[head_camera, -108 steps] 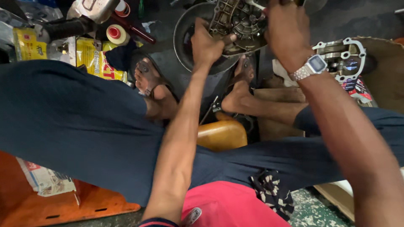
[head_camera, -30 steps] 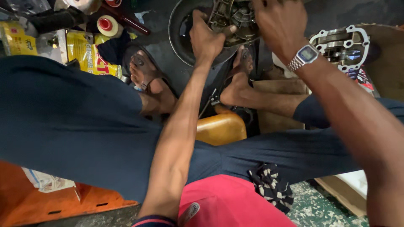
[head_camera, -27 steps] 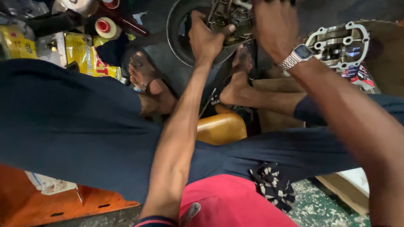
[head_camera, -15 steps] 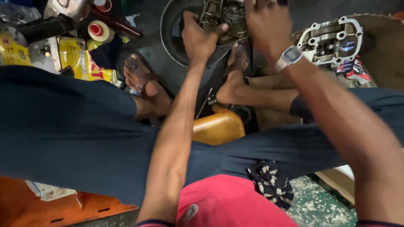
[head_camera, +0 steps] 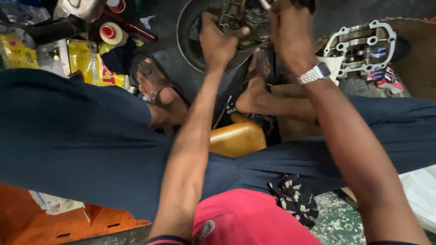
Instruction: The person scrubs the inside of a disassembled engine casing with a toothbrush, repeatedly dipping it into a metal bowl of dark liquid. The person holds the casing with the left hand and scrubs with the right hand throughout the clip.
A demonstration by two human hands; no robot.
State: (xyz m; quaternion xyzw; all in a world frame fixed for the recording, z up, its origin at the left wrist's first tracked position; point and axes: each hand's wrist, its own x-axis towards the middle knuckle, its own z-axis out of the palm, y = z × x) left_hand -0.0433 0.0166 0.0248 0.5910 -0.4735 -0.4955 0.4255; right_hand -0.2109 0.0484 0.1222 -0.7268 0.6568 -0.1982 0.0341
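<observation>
Left hand [head_camera: 218, 43] is closed around the near edge of a metal engine part [head_camera: 243, 20], which sits in a dark round pan [head_camera: 190, 43] on the floor at the far centre. Right hand [head_camera: 290, 38] is curled on the part's right side; its fingertips are hidden. A silver cylinder head [head_camera: 359, 45] lies just right of the right hand's wrist. A tape roll [head_camera: 110, 32] lies far left.

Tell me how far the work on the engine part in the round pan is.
Done: a metal cylinder head lies apart on the right. In hand: the left hand steadies the engine part in the round pan; the right hand grips a tool at it. What is left cannot be told; the part is mostly hidden.
</observation>
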